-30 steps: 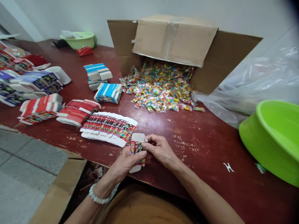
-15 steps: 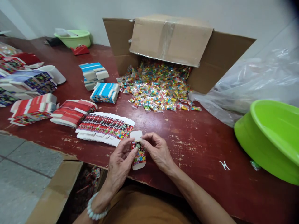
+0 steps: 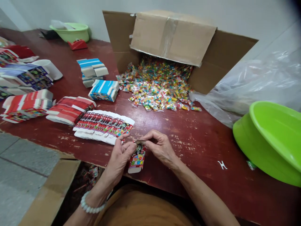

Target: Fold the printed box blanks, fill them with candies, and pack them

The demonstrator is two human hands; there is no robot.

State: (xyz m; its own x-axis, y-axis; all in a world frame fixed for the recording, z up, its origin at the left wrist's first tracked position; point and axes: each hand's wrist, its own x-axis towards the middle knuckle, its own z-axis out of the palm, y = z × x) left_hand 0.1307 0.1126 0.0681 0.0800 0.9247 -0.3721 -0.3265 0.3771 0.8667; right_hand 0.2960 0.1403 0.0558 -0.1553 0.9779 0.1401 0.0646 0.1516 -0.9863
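Observation:
Between my hands is a small red printed candy box [image 3: 137, 158] with a cartoon figure on its front and a white flap at its lower end. My left hand [image 3: 121, 157] is closed on the box's upper left side, thumb and fingers near its top. With thumb and forefinger my right hand [image 3: 161, 147] pinches the top flap, which now shows edge-on. A fanned row of flat red boxes [image 3: 104, 125] lies just beyond my left hand.
Wrapped candies [image 3: 157, 91] spill from a tipped cardboard carton [image 3: 172, 37]. A green basin [image 3: 258, 135] stands right, beside plastic sheeting [image 3: 256, 78]. Stacks of red boxes [image 3: 68, 110] and blue boxes [image 3: 104, 90] sit left. An open carton [image 3: 51, 191] is below the table edge.
The top flap, upright and white before, is now folded over and seen edge-on. My left forefinger has lifted off the box's top edge. The view has shifted slightly.

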